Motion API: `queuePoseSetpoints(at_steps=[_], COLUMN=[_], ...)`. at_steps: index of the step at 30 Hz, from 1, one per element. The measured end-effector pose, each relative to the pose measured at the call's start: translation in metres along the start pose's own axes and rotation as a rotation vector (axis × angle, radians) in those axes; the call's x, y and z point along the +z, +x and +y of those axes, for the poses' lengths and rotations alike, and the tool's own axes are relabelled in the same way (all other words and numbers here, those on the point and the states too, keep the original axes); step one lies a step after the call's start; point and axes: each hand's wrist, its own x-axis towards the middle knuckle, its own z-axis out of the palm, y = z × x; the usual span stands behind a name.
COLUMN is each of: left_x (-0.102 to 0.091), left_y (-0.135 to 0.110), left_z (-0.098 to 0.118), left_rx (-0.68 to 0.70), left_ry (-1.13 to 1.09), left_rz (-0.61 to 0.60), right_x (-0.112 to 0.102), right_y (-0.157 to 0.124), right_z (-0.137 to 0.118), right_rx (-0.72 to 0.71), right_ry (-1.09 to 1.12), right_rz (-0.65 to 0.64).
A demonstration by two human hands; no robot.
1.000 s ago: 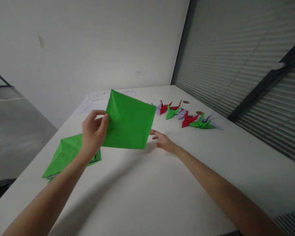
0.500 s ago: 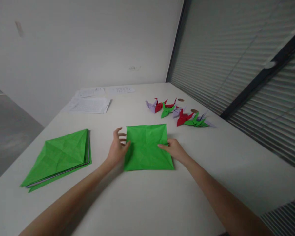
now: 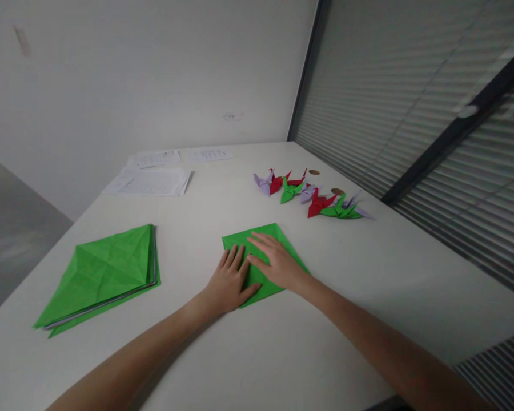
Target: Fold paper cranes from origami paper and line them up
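A green sheet of origami paper (image 3: pixel 292 244) lies turned at a slant on the white table in front of me. My left hand (image 3: pixel 230 281) rests flat with fingers spread on the paper's left part. Over the middle and right of the sheet is my right hand (image 3: pixel 278 264), its fingers stretched out towards the left. The two hands nearly meet, and they cover much of the sheet. Whether the right fingertips press on the paper, I cannot tell.
To the left lies a stack of green creased paper (image 3: pixel 111 260). Several folded paper cranes (image 3: pixel 319 202), in red, green and lilac, stand at the back right. Printed sheets (image 3: pixel 154 181) lie at the back left. Window blinds (image 3: pixel 411 103) border the right side.
The green sheet has gone from held at both side edges to lying turned on the table. My left hand has moved onto it, and my right hand has let go and shifted left over it.
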Motion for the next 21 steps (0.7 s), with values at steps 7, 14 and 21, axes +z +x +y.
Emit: queuePoseSetpoints(at_steps=[7,14,21], left_x=[-0.001,-0.003,-0.018], left_y=[-0.007,-0.008,0.004], left_z=[0.008,0.01,0.004], left_rx=[-0.062,-0.107,-0.096], left_ry=[0.047,0.054,0.04], left_rz=[-0.006,-0.009,-0.096], right_x=[0.036,0.006,-0.012], right_y=[0.01,-0.017,-0.038], right_z=[-0.008,0.04,0.077], right_rx=[-0.034,0.013,0.095], right_ry=[-0.166,-0.32,-0.387], right_rz=[-0.172,-0.271,-0.277])
